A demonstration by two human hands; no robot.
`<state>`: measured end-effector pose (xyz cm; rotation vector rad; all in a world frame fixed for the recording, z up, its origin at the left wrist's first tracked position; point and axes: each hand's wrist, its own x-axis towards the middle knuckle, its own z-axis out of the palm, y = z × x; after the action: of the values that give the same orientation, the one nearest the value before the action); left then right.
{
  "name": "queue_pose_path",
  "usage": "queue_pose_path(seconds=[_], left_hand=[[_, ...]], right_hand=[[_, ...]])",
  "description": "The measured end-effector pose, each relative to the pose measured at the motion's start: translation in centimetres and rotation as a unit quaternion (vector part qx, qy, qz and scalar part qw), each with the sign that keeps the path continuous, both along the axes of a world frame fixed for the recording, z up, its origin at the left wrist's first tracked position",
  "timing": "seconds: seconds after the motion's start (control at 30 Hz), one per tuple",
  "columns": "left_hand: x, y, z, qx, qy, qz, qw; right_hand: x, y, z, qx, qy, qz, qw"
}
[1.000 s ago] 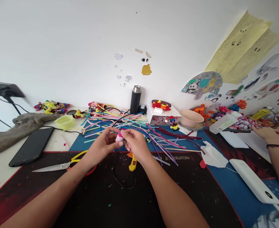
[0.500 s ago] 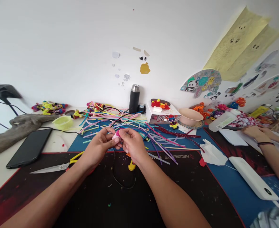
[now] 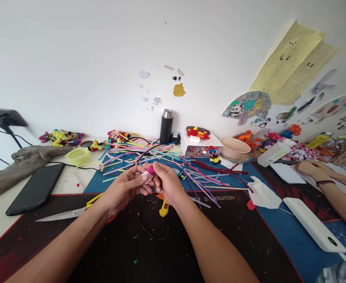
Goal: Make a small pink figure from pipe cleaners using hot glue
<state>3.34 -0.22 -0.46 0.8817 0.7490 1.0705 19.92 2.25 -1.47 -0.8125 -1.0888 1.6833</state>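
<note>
Both my hands meet over the far edge of the black desk mat (image 3: 161,251), pinching one small fuzzy piece, magenta and pale pink (image 3: 149,173). My left hand (image 3: 126,188) grips its paler side between thumb and fingers. On the magenta side the thumb and fingers of my right hand (image 3: 167,181) are closed. Fingers hide much of the piece, so its full shape cannot be made out. Just below my right hand lies a yellow utility knife (image 3: 164,208). Scissors (image 3: 63,214) with yellow handles rest partly behind my left forearm.
Behind my hands spreads a heap of coloured pipe cleaners (image 3: 143,147). A black thermos (image 3: 166,126) and a white box (image 3: 201,143) stand at the wall. A phone (image 3: 35,188) lies left, a white power bank (image 3: 313,225) right. Another person's hands (image 3: 311,169) work at far right.
The camera view has tilted slightly, lowering the scene. The fuzzy piece has turned in my fingers, and more of its magenta part shows. Both hands keep hold of it.
</note>
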Motion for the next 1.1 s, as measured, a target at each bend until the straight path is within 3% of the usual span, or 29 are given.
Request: queue_pose_path(seconds=[0.27,0.43,0.6,1.1], left_hand=[[-0.1,0.2,-0.8,-0.071,-0.094,-0.025,0.993],[-0.3,0.3,-1.2,-0.082,-0.097,0.000,0.992],[0.2,0.2,-0.7,-0.108,-0.097,0.028,0.989],[2.2,-0.9,0.7,-0.186,-0.163,0.118,0.962]], right_hand=[[0.3,0.2,-0.4,-0.011,0.040,0.026,0.999],[0.2,0.4,-0.7,-0.018,0.050,0.035,0.998],[0.1,0.3,-0.7,-0.028,0.068,0.052,0.996],[-0.1,0.2,-0.3,-0.010,0.086,0.011,0.996]])
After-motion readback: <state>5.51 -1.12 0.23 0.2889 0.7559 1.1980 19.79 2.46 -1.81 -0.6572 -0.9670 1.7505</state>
